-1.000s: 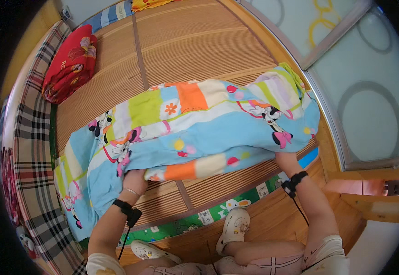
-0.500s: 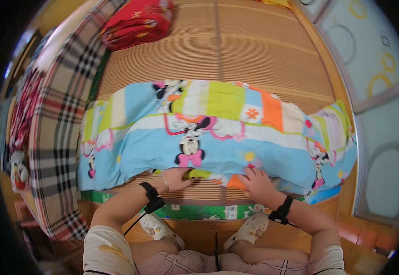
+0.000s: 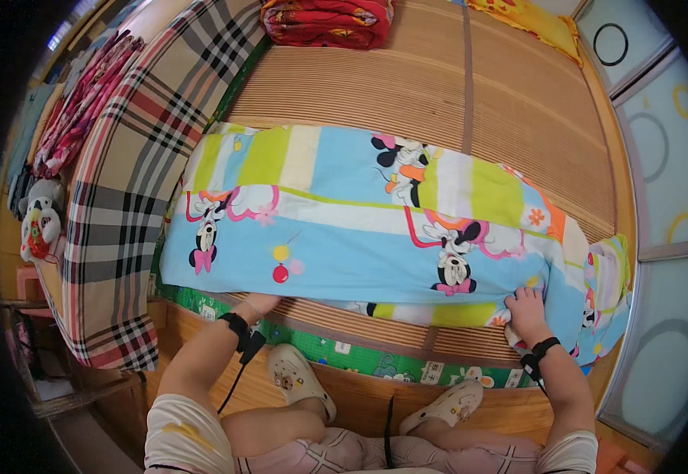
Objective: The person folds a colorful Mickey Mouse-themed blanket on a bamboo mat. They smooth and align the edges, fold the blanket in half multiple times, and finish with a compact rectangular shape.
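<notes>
A quilt (image 3: pixel 344 253) with blue, green, white and orange patches and cartoon mouse figures lies folded lengthwise across the bed mat (image 3: pixel 344 87). My left hand (image 3: pixel 259 305) is at its near edge, left of the middle, with the fingers tucked out of sight beneath the cloth. Farther right, my right hand (image 3: pixel 527 314) grips the same near edge with bent fingers, close to where the quilt bunches up at its right end. Below the upper layer, between the hands, a strip of the under layer shows.
A folded red quilt (image 3: pixel 328 22) sits at the far left of the mat, and a yellow pillow (image 3: pixel 530 28) at the far right. Checked cloth (image 3: pixel 123 189) covers the bed's left side. Sliding doors with ring patterns (image 3: pixel 668 316) stand on the right. Green patterned trim (image 3: pixel 312 346) runs along the front edge.
My hands have moved apart, the left outward to the left and the right toward the right end. The quilt's near edge is straighter and smoother, and the view has turned left.
</notes>
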The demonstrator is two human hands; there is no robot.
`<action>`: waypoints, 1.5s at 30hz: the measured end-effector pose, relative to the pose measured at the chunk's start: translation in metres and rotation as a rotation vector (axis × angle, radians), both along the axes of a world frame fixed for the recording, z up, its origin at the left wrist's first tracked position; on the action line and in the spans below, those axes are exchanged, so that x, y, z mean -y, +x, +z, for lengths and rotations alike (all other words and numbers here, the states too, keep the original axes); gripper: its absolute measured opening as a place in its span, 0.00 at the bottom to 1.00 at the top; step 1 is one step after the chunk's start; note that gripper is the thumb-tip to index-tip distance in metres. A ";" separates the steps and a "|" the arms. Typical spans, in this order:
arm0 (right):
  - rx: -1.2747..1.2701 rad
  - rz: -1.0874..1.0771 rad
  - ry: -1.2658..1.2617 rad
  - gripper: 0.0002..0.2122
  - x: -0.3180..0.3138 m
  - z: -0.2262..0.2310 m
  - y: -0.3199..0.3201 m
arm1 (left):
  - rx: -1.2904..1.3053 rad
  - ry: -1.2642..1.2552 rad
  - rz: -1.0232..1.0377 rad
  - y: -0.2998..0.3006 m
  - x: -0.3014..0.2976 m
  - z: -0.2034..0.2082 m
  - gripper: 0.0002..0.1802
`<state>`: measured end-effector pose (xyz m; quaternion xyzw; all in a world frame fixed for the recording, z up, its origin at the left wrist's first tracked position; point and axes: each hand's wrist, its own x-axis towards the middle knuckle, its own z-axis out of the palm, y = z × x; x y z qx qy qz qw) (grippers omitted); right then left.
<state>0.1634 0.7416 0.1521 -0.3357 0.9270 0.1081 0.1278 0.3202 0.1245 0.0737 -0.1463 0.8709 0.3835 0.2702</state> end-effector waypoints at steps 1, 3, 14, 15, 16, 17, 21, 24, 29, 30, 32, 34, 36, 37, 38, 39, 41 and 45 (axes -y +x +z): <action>0.094 -0.061 0.105 0.09 0.000 0.001 0.001 | -0.030 0.169 0.071 0.004 -0.001 -0.002 0.21; 0.141 0.026 0.212 0.10 0.015 0.005 0.003 | 0.472 0.659 0.737 0.012 0.003 -0.005 0.18; -0.103 0.179 -0.418 0.22 0.181 -0.004 0.006 | -0.335 0.583 1.580 0.006 0.066 0.021 0.24; -0.178 0.166 -0.426 0.22 0.187 -0.010 -0.001 | -0.349 0.680 1.633 0.001 0.072 0.029 0.26; -0.256 0.112 -0.423 0.21 0.192 -0.016 -0.007 | -0.360 0.780 1.689 -0.004 0.076 0.035 0.28; -0.179 0.125 -0.383 0.20 0.195 -0.018 -0.015 | -0.391 0.900 1.725 -0.005 0.079 0.038 0.31; -0.085 0.057 -0.309 0.15 0.190 0.009 -0.046 | -0.023 0.740 1.589 0.000 0.083 0.027 0.34; -0.123 0.032 -0.491 0.13 0.175 0.052 -0.047 | -0.004 0.636 1.622 0.013 0.085 0.008 0.32; 0.241 0.148 -0.225 0.22 0.155 0.058 0.011 | 0.209 0.829 1.440 0.039 0.091 -0.005 0.28; 0.245 0.124 -0.205 0.23 0.152 0.046 0.027 | 0.223 0.817 1.456 0.044 0.092 -0.006 0.29; 0.225 0.099 -0.194 0.25 0.148 0.017 0.053 | 0.019 0.796 1.537 0.052 0.100 -0.008 0.30; 0.154 0.074 -0.173 0.27 0.143 -0.007 0.067 | -0.094 0.909 1.614 0.057 0.116 -0.006 0.32; 0.061 0.110 -0.197 0.28 0.139 -0.021 0.062 | -0.158 0.878 1.620 0.055 0.129 -0.001 0.34; -0.061 0.102 -0.188 0.29 0.136 -0.024 0.053 | -0.161 0.839 1.683 0.052 0.135 0.003 0.34; -0.053 0.193 -0.149 0.26 0.134 -0.022 0.040 | -0.119 0.577 1.678 0.046 0.138 0.007 0.35; 0.042 0.121 -0.110 0.25 0.132 -0.019 0.024 | -0.200 0.719 1.659 0.040 0.137 0.011 0.36; 0.208 0.007 -0.043 0.22 0.128 -0.006 -0.012 | -0.314 0.900 1.694 0.031 0.130 0.019 0.36; -0.237 -0.234 -0.222 0.19 0.113 0.027 -0.075 | -0.313 1.012 1.717 0.022 0.120 0.017 0.38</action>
